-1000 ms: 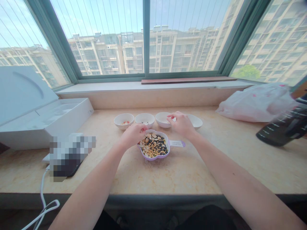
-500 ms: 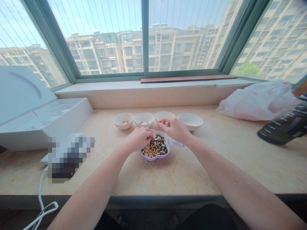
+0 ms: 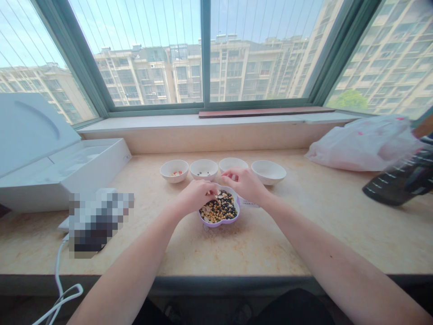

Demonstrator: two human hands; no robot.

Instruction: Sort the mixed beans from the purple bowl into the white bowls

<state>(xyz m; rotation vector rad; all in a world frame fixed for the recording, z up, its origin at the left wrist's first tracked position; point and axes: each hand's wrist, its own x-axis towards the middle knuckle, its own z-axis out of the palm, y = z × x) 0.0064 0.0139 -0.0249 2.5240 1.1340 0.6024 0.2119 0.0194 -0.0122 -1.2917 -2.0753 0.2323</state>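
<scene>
Lobed purple plastic bowl (image 3: 220, 223): mid-worktop (image 3: 257, 253), black and yellow beans (image 3: 223, 210)
Left hand (image 3: 192, 197): half-curled over bowl's left rear, hold unclear
Right hand (image 3: 246, 184): half-curled near rear rim, hold unclear

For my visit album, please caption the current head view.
Left hand over a lobed purple-and-white dish of black and yellow beans, right hand near four round white bowls.

The left forearm (image 3: 135, 259) reaches in from the near left of the purple dish (image 3: 216, 224); the left hand (image 3: 194, 197) leans over its left side, fingers bent downward. The right forearm (image 3: 321, 241) slants in from the near right, its hand (image 3: 246, 184) by the dish's far right rim, fingers curled leftward. Both arms are bare.
</scene>
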